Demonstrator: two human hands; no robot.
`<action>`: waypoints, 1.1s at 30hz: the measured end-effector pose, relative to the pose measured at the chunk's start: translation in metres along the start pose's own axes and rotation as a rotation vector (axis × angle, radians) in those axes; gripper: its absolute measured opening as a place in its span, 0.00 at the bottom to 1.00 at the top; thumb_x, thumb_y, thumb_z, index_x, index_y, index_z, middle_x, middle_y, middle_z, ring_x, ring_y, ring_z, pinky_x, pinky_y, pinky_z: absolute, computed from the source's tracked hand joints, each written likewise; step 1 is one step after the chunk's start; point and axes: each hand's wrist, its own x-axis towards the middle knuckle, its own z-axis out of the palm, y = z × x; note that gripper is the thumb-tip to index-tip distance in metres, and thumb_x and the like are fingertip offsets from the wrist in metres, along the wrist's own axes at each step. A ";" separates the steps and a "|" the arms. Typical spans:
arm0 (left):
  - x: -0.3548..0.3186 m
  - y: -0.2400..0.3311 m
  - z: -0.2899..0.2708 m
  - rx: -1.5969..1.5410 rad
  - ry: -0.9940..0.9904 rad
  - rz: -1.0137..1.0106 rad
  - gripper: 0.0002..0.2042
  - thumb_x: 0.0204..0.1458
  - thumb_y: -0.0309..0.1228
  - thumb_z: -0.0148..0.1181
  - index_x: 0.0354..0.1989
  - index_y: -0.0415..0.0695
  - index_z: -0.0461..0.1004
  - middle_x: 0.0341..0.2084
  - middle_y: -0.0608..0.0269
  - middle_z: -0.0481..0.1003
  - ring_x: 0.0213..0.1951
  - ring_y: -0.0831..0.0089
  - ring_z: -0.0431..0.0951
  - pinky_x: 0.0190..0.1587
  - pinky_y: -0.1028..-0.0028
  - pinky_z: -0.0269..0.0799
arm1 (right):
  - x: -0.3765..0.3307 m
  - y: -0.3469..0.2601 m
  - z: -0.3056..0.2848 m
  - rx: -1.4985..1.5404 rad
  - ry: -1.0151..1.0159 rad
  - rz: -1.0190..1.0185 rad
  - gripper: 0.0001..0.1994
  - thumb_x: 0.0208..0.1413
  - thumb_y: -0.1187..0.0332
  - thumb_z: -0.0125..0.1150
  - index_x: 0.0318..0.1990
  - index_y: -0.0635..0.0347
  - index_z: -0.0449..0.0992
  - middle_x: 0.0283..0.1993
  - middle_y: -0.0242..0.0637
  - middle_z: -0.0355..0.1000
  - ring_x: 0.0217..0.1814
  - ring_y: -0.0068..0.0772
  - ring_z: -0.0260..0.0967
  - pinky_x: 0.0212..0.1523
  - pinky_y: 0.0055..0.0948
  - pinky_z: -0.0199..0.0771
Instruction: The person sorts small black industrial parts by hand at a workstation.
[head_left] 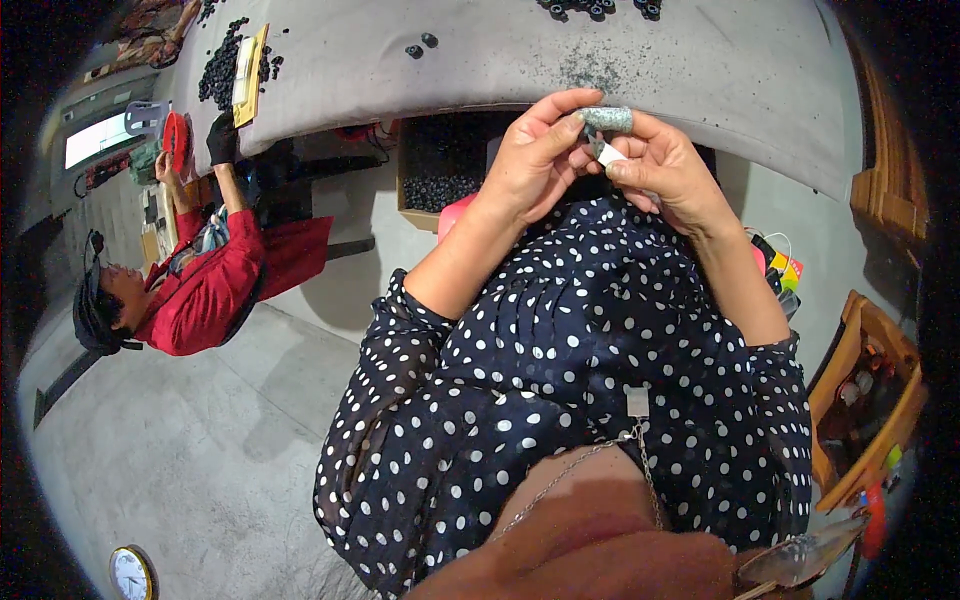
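Note:
Both my hands meet just past the near edge of the grey-covered table. My left hand (540,155) is closed, its thumb and fingertips pinching something small and dark that they mostly hide. In my right hand (665,165) is a small white-handled tool (608,153), gripped between thumb and fingers; its tip points at the left fingertips, and its exact kind cannot be made out. A grey-green speckled wrap (606,120) covers the right index finger, which reaches across to the left thumb.
Black crumbs (590,72) litter the grey table (480,60). Small black ring-like parts (600,8) lie at its far side. Below stands a box of black parts (437,192). To the left, a person in red (205,290) works with a gloved hand near a yellow tray (250,75). A wooden chair (860,400) stands right.

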 end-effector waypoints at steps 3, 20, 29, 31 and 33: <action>-0.001 -0.001 -0.001 0.006 -0.006 0.011 0.16 0.56 0.28 0.53 0.53 0.39 0.66 0.30 0.65 0.71 0.27 0.81 0.67 0.33 0.79 0.68 | 0.000 0.002 -0.002 -0.013 -0.003 0.003 0.20 0.51 0.68 0.62 0.50 0.64 0.68 0.29 0.28 0.72 0.15 0.09 0.57 0.12 0.08 0.52; 0.000 -0.003 -0.003 0.032 0.027 0.023 0.16 0.56 0.29 0.53 0.52 0.39 0.67 0.30 0.67 0.71 0.27 0.81 0.66 0.33 0.80 0.66 | 0.001 0.000 0.000 0.039 -0.009 0.010 0.18 0.51 0.70 0.61 0.49 0.66 0.68 0.33 0.31 0.74 0.15 0.09 0.56 0.12 0.08 0.53; 0.000 -0.004 -0.004 0.081 0.002 0.036 0.16 0.57 0.29 0.52 0.53 0.40 0.66 0.30 0.67 0.70 0.26 0.82 0.64 0.33 0.79 0.66 | 0.001 0.002 -0.004 0.054 -0.024 0.019 0.20 0.51 0.69 0.62 0.51 0.65 0.67 0.34 0.31 0.74 0.15 0.09 0.57 0.12 0.08 0.52; -0.001 -0.004 -0.003 0.072 0.025 0.030 0.16 0.57 0.29 0.52 0.53 0.40 0.66 0.29 0.67 0.70 0.26 0.82 0.65 0.33 0.78 0.67 | 0.001 0.004 -0.005 0.065 -0.035 0.023 0.19 0.51 0.69 0.62 0.50 0.64 0.68 0.34 0.31 0.75 0.14 0.09 0.56 0.11 0.08 0.51; -0.002 -0.002 0.000 0.072 0.038 0.027 0.16 0.57 0.29 0.53 0.53 0.40 0.66 0.29 0.67 0.70 0.26 0.82 0.65 0.33 0.78 0.68 | 0.001 0.001 -0.002 0.063 -0.036 0.016 0.19 0.51 0.70 0.62 0.50 0.64 0.68 0.34 0.31 0.75 0.14 0.09 0.56 0.11 0.08 0.51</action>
